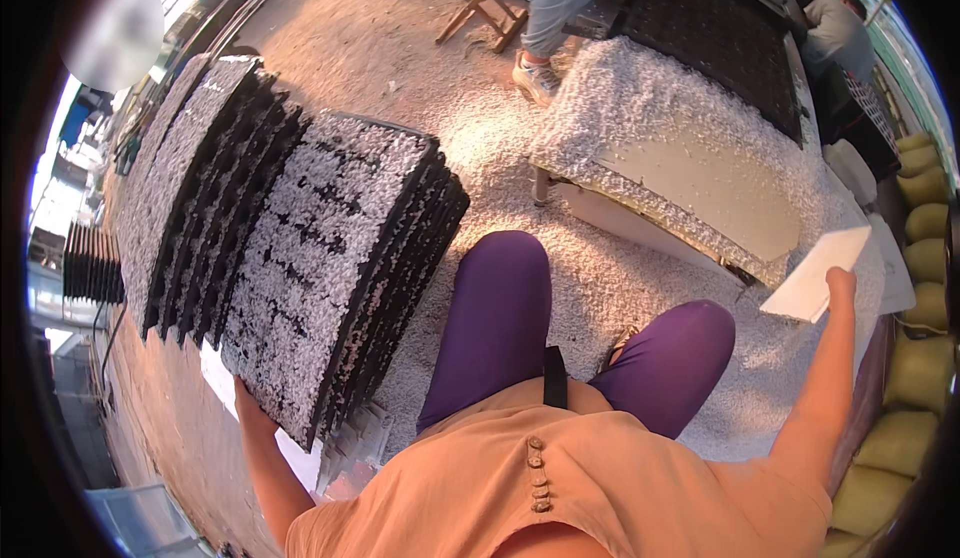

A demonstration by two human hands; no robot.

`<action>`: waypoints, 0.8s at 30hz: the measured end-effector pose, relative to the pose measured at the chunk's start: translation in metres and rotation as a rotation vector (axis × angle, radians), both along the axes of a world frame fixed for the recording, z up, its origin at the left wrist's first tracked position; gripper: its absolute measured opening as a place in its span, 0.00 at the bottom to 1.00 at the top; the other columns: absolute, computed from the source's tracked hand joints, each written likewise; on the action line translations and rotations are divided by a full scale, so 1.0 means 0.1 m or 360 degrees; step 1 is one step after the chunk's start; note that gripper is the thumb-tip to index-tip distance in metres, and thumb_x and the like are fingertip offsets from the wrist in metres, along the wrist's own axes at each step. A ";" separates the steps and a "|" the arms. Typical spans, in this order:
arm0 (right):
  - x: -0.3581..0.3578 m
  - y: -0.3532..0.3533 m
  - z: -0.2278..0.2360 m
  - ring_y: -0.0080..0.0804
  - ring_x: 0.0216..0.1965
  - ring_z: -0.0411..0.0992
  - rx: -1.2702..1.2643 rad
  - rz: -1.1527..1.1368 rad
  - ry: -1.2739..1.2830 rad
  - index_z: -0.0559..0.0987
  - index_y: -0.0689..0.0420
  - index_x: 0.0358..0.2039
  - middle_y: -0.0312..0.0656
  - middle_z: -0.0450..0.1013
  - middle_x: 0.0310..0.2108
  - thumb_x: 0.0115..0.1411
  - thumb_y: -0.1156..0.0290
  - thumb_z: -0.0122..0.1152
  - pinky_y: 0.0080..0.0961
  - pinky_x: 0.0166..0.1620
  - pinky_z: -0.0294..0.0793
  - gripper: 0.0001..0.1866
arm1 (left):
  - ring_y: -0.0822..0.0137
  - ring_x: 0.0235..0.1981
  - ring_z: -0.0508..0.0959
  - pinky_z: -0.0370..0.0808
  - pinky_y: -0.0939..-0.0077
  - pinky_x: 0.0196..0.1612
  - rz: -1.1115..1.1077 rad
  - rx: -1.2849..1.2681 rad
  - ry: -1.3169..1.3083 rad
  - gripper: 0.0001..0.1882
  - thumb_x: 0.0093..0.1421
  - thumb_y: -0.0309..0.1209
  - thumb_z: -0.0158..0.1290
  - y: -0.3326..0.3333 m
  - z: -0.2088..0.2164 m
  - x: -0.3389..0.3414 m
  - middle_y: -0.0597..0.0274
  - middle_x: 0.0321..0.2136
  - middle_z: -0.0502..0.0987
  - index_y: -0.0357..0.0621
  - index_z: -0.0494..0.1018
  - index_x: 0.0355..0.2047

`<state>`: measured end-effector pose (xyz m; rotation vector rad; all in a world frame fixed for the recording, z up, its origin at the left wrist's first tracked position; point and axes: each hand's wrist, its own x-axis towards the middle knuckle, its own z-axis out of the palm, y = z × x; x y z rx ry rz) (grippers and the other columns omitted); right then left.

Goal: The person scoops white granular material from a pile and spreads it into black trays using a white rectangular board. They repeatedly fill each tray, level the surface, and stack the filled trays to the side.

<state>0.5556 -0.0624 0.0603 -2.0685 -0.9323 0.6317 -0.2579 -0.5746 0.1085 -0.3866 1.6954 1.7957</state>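
At the right, my right hand (840, 283) grips the edge of a flat white board (818, 274), which is held tilted beside the low table. My left hand (250, 405) is at the lower edge of a tall stack of black trays (325, 228); its fingers are mostly hidden, so their hold cannot be made out. Whitish granules cover the top tray, with black showing through in rows. Close to that hand, a white sheet (214, 370) shows beside the stack. The low table (700, 183) has a bare cream patch, with granules heaped around it.
More granule-covered black trays (190, 158) stand left of the near stack. A large black tray (710, 43) lies at the table's far end. Filled yellowish sacks (915, 368) line the right side. One person sits on a wooden stool (483, 13); another person (835, 33) is farther right.
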 end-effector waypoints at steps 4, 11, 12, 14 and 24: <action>-0.83 0.36 0.14 0.53 0.46 0.65 -0.0025 0.0235 -0.0707 0.70 0.65 0.41 0.58 0.68 0.40 0.42 0.74 0.47 0.33 0.48 0.65 0.22 | 0.55 0.58 0.53 0.54 0.59 0.56 0.0007 0.0231 -0.0204 0.35 0.58 0.55 0.28 0.39 0.14 0.11 0.57 0.59 0.49 0.43 0.49 0.58; -1.75 0.58 0.33 0.41 0.40 0.71 -0.0309 0.0451 -0.0915 0.69 0.60 0.42 0.50 0.71 0.37 0.49 0.73 0.54 0.30 0.39 0.72 0.18 | 0.67 0.21 0.55 0.54 0.71 0.23 -0.0013 -0.0601 0.2067 0.25 0.59 0.54 0.35 1.31 0.94 0.25 0.65 0.17 0.55 0.46 0.59 0.17; -1.79 0.58 0.30 0.42 0.40 0.71 -0.0308 0.0465 -0.0940 0.68 0.60 0.42 0.50 0.71 0.37 0.49 0.74 0.52 0.32 0.39 0.72 0.17 | 0.69 0.15 0.56 0.54 0.73 0.18 -0.0069 -0.0531 0.2264 0.28 0.59 0.53 0.36 1.52 0.99 0.25 0.66 0.11 0.56 0.46 0.60 0.11; -1.88 0.53 0.25 0.44 0.40 0.70 -0.0306 0.0503 -0.0995 0.67 0.59 0.41 0.51 0.69 0.38 0.51 0.76 0.48 0.34 0.38 0.72 0.15 | 0.61 0.27 0.73 0.71 0.71 0.29 -0.0233 -0.0199 0.2394 0.27 0.58 0.47 0.44 2.02 1.01 0.30 0.49 0.26 0.74 0.27 0.71 0.30; -1.87 0.42 -0.09 0.48 0.41 0.68 -0.0098 0.0646 -0.1164 0.68 0.60 0.43 0.51 0.67 0.40 0.46 0.75 0.56 0.43 0.35 0.71 0.20 | 0.67 0.52 0.63 0.61 0.74 0.52 -0.1828 0.0371 0.1606 0.13 0.60 0.30 0.43 4.09 0.60 2.07 0.59 0.52 0.63 0.37 0.67 0.44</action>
